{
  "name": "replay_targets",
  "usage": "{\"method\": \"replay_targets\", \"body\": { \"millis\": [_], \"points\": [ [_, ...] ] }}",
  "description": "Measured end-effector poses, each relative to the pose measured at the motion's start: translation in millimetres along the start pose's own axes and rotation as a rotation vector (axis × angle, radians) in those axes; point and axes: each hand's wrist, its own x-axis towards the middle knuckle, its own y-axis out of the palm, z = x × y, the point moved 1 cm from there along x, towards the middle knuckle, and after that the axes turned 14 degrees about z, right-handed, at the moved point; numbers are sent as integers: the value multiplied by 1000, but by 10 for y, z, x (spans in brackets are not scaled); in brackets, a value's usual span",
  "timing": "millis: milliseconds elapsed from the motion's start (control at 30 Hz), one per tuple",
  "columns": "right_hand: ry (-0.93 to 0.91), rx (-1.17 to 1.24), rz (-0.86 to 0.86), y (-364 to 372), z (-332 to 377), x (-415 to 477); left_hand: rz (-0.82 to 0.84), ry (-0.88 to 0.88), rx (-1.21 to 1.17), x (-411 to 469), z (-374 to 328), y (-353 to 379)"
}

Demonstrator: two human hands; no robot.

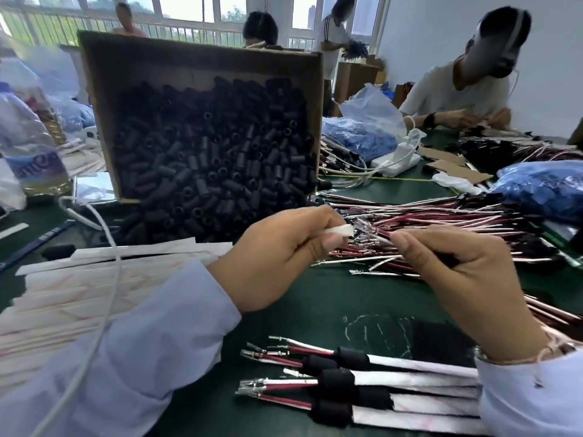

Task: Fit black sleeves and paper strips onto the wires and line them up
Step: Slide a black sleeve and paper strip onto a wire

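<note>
My left hand (pixel 284 257) pinches a small white paper strip (pixel 342 231) between thumb and fingers. Just to its right, my right hand (pixel 454 272) pinches a red and white wire pair (pixel 378 239) whose metal tips point toward the strip. Behind both hands lies a loose pile of red and white wires (pixel 441 216). A tilted cardboard box (pixel 104 99) holds a heap of black sleeves (pixel 214 159). Near the front edge, several finished wires (pixel 362 383) with black sleeves and white paper wraps lie side by side.
A stack of white paper strips (pixel 79 298) lies at the left, crossed by a white cable (pixel 110 279). A water bottle (pixel 28 152) stands far left. Blue parts in bags (pixel 356 137) and a white power strip (pixel 397 162) sit behind. Other people work across the green table (pixel 315 310).
</note>
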Motion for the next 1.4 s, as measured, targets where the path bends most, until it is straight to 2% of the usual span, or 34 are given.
{"method": "replay_targets", "body": {
  "millis": [267,667,1000,1267,1400],
  "points": [
    [-86,-61,-18,15,83,-55,-28,35,-16,-3,-75,-41],
    [-65,-167,-54,-46,127,-99,-120,29,238,51,-173,-26],
    [-12,114,42,-142,153,-110,-157,185,277,48,-289,-82],
    [33,194,107,-186,179,-106,-128,222,443,37,-301,-143],
    [80,206,131,-187,185,-102,-114,202,437,39,-289,-130]
  ]
}}
